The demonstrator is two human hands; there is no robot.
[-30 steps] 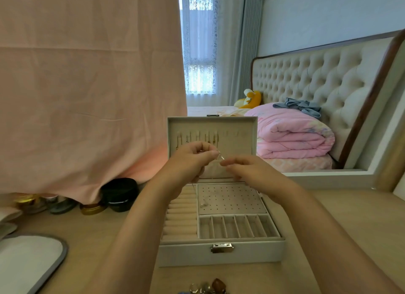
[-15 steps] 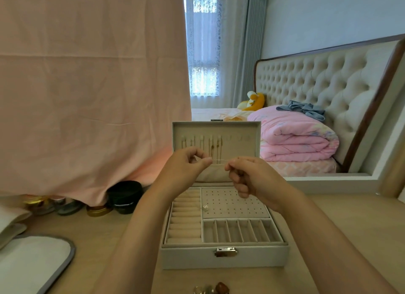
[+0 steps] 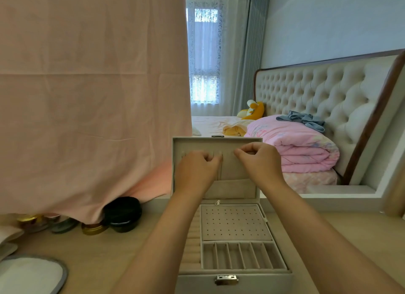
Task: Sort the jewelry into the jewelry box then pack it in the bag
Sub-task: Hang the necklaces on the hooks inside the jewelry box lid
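Both your hands are up at the inside of the open lid [image 3: 236, 173] of the jewelry box [image 3: 197, 282], which stands on the tabletop [image 3: 109, 250] right in front of you. Your left hand [image 3: 197, 169] and right hand [image 3: 260, 162] each have fingers curled in a small pinch near the top of the lid. What they pinch is too thin to see, so I cannot tell if they hold anything.

If it is a fine chain, it could slip, fall into the slots [image 3: 243, 256] below, or tangle. Push too hard and the lid could tip back, or the box could slide. A tiny shiny piece [image 3: 217, 202] sits at the back edge of the dotted pad [image 3: 233, 222]; your arms could brush it away.
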